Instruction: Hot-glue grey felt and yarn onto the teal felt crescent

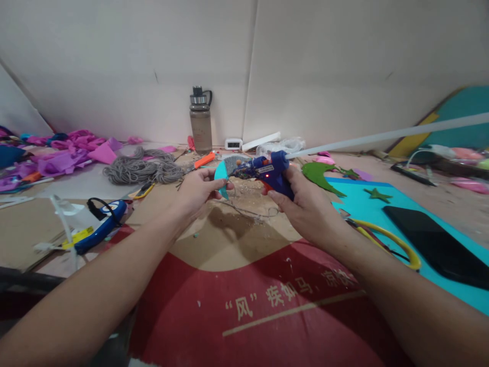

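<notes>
My right hand (296, 196) is wrapped round a blue glue gun (277, 173) with a small red light lit on its side. A long whitish glue stick (362, 138) runs out of its back toward the right. Between thumb and fingers, my left hand (200, 191) pinches a turquoise curved piece (220, 176), which has grey cord along its far side. The gun's nozzle points left and meets or nearly meets that grey-corded part; contact cannot be made out. Below the hands, a thin grey cord (244, 210) lies on the red and tan cardboard (244, 250).
A bottle (201, 127) and small digital clock (233, 144) stand by the wall. Left are grey cord (143, 167), purple scraps (61, 160), an orange-handled cutter (204, 160) and a blue device (101, 227). Right are green felt shapes (323, 177), yellow-handled scissors (405, 242) and a phone (435, 244).
</notes>
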Motion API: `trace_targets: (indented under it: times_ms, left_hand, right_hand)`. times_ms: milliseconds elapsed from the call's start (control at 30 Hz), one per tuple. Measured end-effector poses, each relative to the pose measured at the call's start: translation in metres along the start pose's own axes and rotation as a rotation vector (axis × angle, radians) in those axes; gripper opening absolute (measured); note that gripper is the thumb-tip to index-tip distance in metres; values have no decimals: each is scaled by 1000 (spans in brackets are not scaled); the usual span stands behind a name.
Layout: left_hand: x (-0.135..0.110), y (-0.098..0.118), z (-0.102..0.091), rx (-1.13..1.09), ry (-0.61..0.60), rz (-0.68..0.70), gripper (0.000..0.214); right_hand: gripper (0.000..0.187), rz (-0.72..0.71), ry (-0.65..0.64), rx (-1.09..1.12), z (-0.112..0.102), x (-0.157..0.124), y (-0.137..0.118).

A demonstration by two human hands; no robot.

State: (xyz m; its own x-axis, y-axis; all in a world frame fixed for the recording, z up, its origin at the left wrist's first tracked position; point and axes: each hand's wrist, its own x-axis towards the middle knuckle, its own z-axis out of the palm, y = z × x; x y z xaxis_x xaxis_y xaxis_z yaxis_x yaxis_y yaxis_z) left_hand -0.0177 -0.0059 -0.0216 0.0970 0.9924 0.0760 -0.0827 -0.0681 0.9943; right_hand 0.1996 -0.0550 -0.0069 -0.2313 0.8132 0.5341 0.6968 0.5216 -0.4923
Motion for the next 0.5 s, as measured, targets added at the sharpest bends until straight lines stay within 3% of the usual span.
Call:
trace_targets:
  times_ms: [500]
  left_hand:
    - [0,-1,-1,60,-10,41,24]
  right_hand:
    - [32,7,-15,2,-1,0,-2]
